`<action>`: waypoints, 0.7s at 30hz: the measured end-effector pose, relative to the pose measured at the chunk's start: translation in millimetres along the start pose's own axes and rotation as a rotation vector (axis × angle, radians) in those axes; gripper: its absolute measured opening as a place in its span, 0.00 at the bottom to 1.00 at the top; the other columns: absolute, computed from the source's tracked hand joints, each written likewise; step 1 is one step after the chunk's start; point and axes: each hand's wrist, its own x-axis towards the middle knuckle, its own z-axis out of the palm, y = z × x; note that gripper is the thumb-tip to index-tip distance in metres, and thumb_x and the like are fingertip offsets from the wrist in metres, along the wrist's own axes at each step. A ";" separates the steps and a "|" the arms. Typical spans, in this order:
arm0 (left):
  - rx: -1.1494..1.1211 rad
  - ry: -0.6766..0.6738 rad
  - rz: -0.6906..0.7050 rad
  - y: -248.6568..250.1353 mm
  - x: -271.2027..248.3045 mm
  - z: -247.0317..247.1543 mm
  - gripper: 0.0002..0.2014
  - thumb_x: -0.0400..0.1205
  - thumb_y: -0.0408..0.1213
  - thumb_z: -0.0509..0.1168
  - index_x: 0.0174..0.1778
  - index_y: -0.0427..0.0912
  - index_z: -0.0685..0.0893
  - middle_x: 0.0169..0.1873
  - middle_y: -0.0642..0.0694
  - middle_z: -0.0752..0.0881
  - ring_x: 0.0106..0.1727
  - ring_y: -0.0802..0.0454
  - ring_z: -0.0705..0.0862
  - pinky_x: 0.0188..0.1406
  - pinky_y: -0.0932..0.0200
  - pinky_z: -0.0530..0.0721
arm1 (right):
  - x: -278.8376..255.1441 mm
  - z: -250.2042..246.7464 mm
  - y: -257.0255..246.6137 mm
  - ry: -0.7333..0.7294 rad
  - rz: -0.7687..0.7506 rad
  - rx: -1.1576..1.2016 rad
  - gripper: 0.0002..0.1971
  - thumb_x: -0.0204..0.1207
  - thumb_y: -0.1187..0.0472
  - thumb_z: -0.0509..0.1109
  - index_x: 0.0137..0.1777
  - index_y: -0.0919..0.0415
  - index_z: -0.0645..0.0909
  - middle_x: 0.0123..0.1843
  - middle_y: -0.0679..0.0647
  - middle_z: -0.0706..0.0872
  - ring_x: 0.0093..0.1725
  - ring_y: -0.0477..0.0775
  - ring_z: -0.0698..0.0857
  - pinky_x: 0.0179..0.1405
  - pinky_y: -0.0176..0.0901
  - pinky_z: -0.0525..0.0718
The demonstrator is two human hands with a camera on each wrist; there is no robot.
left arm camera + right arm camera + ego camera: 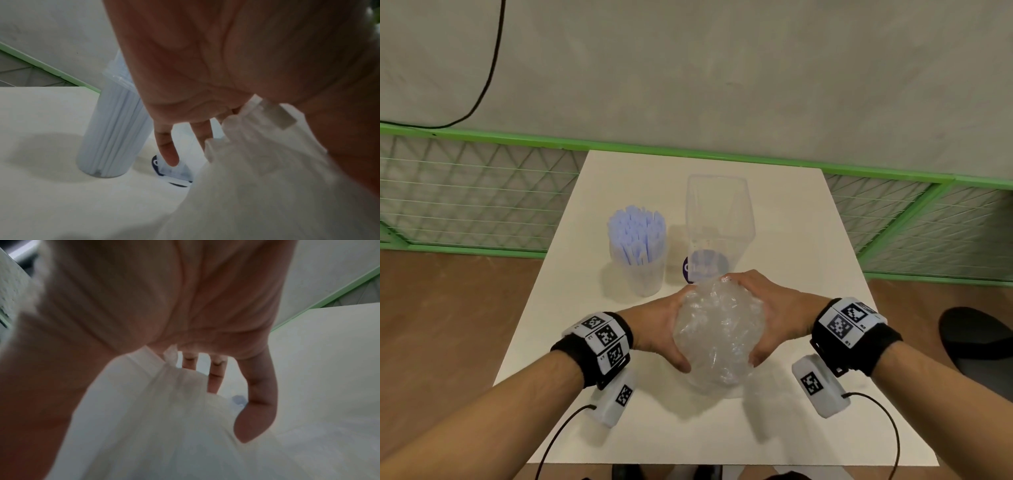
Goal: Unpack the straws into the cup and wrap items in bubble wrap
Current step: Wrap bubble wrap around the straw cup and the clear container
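On the white table [791,240] I hold a rounded bundle of clear bubble wrap [719,339] between both hands. My left hand [657,329] grips its left side and my right hand [780,315] curls over its right side and top. What is inside the wrap is hidden. In the left wrist view the bubble wrap [267,178] shows a strip of clear tape [277,113]. In the right wrist view the bubble wrap [164,418] fills the space under my palm. A translucent cup [643,277] packed with pale blue straws [637,233] stands upright behind my left hand; the cup [115,129] stands apart from my fingers.
A tall clear plastic container [719,212] with a purple label [693,269] at its base stands just behind the bundle. A green mesh fence [482,192] runs behind the table. A black seat [976,342] sits at the right. Sensor cables hang from both wrists near the table's front edge.
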 end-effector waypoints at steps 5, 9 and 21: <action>0.030 -0.026 -0.083 -11.9 0.8 3.9 0.44 0.55 0.51 0.87 0.66 0.65 0.72 0.56 0.68 0.85 0.58 0.72 0.82 0.65 0.65 0.79 | 2.2 4.9 10.3 -0.048 0.043 0.072 0.65 0.42 0.46 0.92 0.78 0.30 0.56 0.72 0.26 0.65 0.76 0.37 0.69 0.77 0.49 0.72; -0.056 0.067 -0.101 -18.9 -9.5 11.3 0.38 0.61 0.47 0.86 0.59 0.76 0.71 0.55 0.79 0.82 0.59 0.81 0.76 0.58 0.79 0.72 | 0.4 8.7 17.0 -0.038 0.074 0.112 0.68 0.45 0.49 0.92 0.82 0.35 0.51 0.75 0.30 0.66 0.75 0.36 0.70 0.78 0.49 0.71; -0.239 0.181 -0.093 -38.3 -32.1 65.7 0.44 0.76 0.43 0.77 0.68 0.78 0.49 0.66 0.84 0.59 0.66 0.91 0.64 0.59 0.88 0.64 | 3.6 55.1 42.2 0.200 0.030 0.136 0.43 0.44 0.53 0.85 0.60 0.33 0.69 0.56 0.40 0.81 0.58 0.45 0.84 0.56 0.37 0.82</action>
